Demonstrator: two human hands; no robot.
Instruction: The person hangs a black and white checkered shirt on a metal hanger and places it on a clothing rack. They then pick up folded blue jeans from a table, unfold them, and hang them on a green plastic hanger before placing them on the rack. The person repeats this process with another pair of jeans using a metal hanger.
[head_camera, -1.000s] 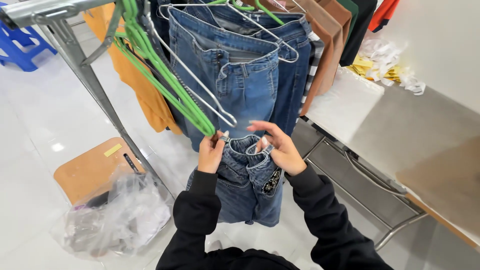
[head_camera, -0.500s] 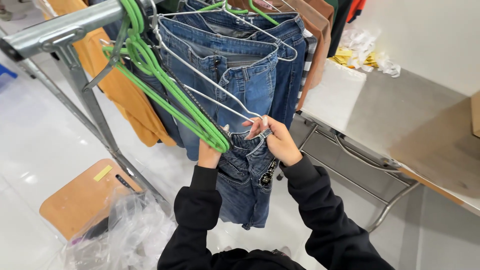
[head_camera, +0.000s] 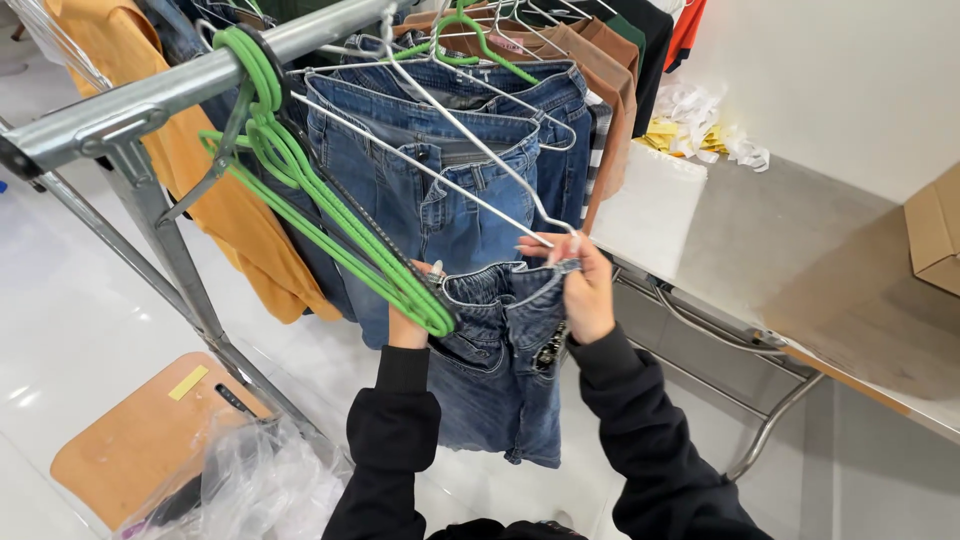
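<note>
My left hand (head_camera: 407, 322) grips the waistband of the denim shorts (head_camera: 495, 365) below the rail (head_camera: 200, 75); my right hand (head_camera: 580, 290) pinches the other side onto the wire hanger (head_camera: 450, 150), beside green hangers (head_camera: 330, 230).

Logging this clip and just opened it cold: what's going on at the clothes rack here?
A person in black sleeves holds a pair of blue jeans by the waistband at a metal rail. The right hand pinches the waistband at the end of a wire hanger; the left hand grips the other side, partly hidden behind green hangers. More jeans and tops hang on the rail.
</note>
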